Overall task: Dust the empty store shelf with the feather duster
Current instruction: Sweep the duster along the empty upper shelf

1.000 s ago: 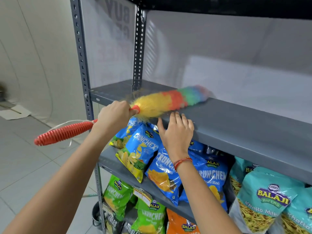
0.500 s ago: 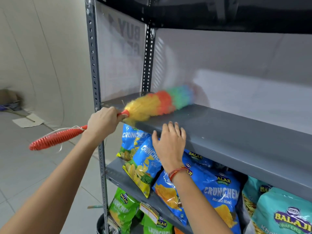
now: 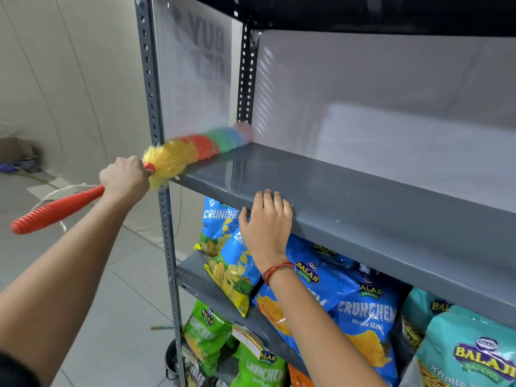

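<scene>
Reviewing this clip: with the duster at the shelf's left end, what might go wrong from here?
1. The left hand grips the duster right below its head, so the long red handle sticks out behind and may hit something unseen.
2. The duster works only the left corner; the rest of the shelf may be left undusted.
3. The right hand rests on the shelf's front edge, above the chip bags; dust swept forward may land on both.

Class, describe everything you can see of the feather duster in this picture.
The feather duster has a fluffy head banded yellow, orange-red, green, blue and pink, blurred towards its tip. Its ribbed red-orange handle, apparently plastic, carries a thin white loop near the end. It lies slanted, handle low at left, head across the left end of the empty grey shelf, tip near the back corner post. The left hand grips the handle just below the head.
</scene>
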### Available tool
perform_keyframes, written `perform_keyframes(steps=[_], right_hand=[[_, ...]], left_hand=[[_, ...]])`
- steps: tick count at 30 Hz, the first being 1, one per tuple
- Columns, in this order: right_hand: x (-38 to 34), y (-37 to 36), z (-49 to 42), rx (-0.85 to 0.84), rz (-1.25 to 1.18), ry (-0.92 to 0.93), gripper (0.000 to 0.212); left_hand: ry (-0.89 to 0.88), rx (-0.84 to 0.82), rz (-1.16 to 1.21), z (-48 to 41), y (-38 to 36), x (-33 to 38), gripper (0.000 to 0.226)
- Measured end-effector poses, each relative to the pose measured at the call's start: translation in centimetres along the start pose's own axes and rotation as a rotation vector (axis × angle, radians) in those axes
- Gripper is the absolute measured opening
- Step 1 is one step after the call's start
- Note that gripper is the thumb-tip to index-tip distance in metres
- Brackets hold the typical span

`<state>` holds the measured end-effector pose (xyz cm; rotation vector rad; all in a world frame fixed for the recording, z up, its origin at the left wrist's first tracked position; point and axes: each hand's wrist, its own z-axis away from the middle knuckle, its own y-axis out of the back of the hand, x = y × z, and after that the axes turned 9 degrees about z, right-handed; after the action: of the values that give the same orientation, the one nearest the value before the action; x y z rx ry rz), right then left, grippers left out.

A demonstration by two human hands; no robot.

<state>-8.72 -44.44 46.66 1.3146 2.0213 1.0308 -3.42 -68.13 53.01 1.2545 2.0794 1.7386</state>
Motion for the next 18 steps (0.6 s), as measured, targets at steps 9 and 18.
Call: perform_keyframes(steps=[9,18], right_hand=[[-0.3,0.0,0.0,-0.001,0.009,-0.009,0.045],[-1.1,0.3,-0.9,-0.051,0.009,-0.037,0.045]], left_hand=[[-0.005,0.017,0.022,1.1,0.0,2.3,0.034],[-0.108,0.025,0.157,5.6,-1.0,2.6,0.048]])
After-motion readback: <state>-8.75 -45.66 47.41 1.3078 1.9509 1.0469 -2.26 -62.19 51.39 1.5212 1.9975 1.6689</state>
